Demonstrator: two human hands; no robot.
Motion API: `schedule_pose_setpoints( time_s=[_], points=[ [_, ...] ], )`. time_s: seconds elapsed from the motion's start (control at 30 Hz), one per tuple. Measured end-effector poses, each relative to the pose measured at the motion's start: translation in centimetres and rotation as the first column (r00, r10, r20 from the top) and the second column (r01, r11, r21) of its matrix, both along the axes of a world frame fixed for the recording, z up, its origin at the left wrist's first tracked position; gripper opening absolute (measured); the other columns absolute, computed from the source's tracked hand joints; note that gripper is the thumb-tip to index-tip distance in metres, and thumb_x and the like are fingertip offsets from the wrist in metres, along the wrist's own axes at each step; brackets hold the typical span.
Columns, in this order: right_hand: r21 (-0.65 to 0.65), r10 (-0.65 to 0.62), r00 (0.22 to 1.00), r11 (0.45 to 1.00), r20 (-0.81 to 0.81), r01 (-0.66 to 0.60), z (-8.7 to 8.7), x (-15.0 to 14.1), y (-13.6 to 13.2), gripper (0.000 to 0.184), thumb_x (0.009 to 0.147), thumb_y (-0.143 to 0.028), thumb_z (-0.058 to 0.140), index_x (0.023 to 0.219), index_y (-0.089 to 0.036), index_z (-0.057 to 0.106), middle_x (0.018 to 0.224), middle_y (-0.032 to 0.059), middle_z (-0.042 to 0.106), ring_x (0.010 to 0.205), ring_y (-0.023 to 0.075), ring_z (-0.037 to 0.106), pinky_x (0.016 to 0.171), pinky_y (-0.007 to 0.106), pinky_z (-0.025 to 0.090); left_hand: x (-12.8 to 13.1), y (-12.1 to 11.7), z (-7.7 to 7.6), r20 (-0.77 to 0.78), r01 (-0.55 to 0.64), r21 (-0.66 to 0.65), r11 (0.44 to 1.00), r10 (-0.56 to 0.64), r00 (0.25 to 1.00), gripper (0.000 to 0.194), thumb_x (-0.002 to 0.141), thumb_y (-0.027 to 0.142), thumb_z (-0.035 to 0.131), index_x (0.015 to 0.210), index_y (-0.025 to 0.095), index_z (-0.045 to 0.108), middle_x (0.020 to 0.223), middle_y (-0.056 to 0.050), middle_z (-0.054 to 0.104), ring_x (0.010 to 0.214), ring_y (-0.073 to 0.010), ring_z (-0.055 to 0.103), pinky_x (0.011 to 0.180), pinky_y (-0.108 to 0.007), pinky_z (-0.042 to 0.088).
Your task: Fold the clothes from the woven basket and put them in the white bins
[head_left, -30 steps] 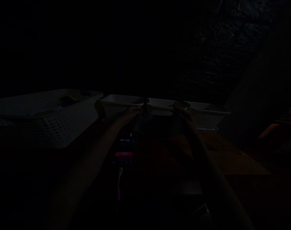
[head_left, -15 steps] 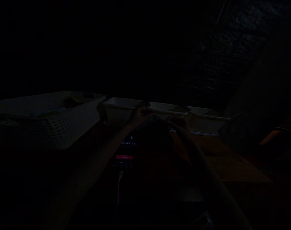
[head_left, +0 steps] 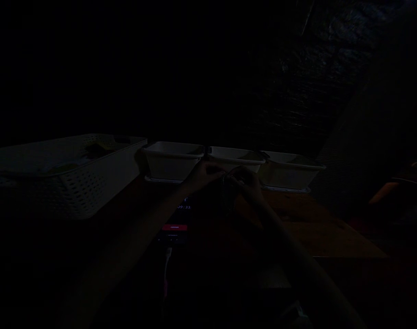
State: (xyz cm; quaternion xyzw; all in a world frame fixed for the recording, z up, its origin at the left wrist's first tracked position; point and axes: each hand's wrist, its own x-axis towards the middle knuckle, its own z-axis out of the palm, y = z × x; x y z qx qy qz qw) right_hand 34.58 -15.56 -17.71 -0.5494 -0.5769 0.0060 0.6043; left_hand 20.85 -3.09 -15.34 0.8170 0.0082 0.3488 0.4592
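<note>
The view is very dark. My left hand (head_left: 208, 172) and my right hand (head_left: 247, 179) are close together above the table, in front of the middle bin, with fingers pinched. From between them hangs a dark, limp piece (head_left: 227, 194), perhaps cloth or thin film; its kind cannot be made out. The fingertips of both hands grip its top edge, where it looks gathered. Below my left forearm lies a lit phone (head_left: 174, 227) with a timer on its screen and a white cable (head_left: 166, 265) plugged in.
Three pale bins, left (head_left: 174, 160), middle (head_left: 236, 155) and right (head_left: 292, 171), stand in a row behind my hands. A large perforated basket (head_left: 119, 178) at left holds dim yellowish contents. The wooden table (head_left: 325, 233) shows at right. Part of another person's arm (head_left: 383, 192) appears far right.
My hands have come together, the right one moving left toward the left one. The dark piece, stretched between them before, now hangs down bunched. The view has shifted slightly.
</note>
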Motion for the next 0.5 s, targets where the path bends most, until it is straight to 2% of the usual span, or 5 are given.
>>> schedule_pose_setpoints(
  time_s=[0.1,0.2,0.3,0.4,0.5],
  points=[
    [0.029,-0.01,1.0,1.0,0.022,0.009,-0.11,-0.09,0.12,0.026,0.072,-0.039,0.066,0.078,-0.015,0.058,0.081,0.0036,0.06,0.072,0.0103,0.056,0.065,0.022,0.045,0.2,0.11,-0.07,0.021,-0.003,-0.038,0.999,0.003,1.0,0.026,0.072,0.034,0.069,0.088,0.013,0.07,0.089,-0.006,0.07,0.086,-0.019,0.064,0.082,-0.033,0.047],
    [0.073,-0.033,0.999,0.997,0.029,0.031,-0.16,-0.17,0.16,0.028,0.072,-0.039,0.066,0.088,-0.017,0.058,0.093,0.0047,0.061,0.085,0.0127,0.057,0.074,0.024,0.047,0.22,-0.05,0.13,0.036,0.008,-0.078,0.997,-0.005,0.999,0.028,0.069,0.035,0.072,0.086,0.012,0.068,0.089,-0.007,0.069,0.086,-0.0191,0.063,0.083,-0.034,0.046],
    [0.02,0.003,0.999,1.0,0.032,-0.003,-0.21,-0.16,0.15,0.031,0.076,-0.04,0.062,0.099,-0.019,0.058,0.103,0.0056,0.061,0.096,0.0146,0.058,0.081,0.026,0.046,0.05,-0.39,0.44,0.026,0.043,-0.094,0.995,-0.041,0.999,0.031,0.07,0.037,0.071,0.087,0.012,0.067,0.091,-0.008,0.069,0.088,-0.0195,0.063,0.085,-0.035,0.045],
    [-0.058,0.03,0.998,0.998,0.054,-0.026,-0.26,-0.07,0.13,0.029,0.081,-0.042,0.056,0.095,-0.017,0.062,0.097,0.0057,0.064,0.089,0.0143,0.06,0.077,0.026,0.047,-0.15,-0.58,0.56,-0.004,0.063,-0.076,0.995,-0.064,0.998,0.034,0.07,0.038,0.072,0.092,0.012,0.066,0.093,-0.009,0.068,0.09,-0.0198,0.062,0.085,-0.036,0.046],
    [-0.042,-0.042,0.995,0.998,0.095,0.046,-0.29,0.09,0.13,0.029,0.081,-0.043,0.056,0.086,-0.015,0.064,0.085,0.0048,0.065,0.076,0.0124,0.059,0.067,0.022,0.045,-0.34,-0.54,0.45,-0.036,0.085,-0.027,0.996,-0.086,0.996,0.037,0.07,0.038,0.072,0.098,0.013,0.063,0.095,-0.008,0.066,0.091,-0.0198,0.061,0.084,-0.036,0.046]
  ],
)
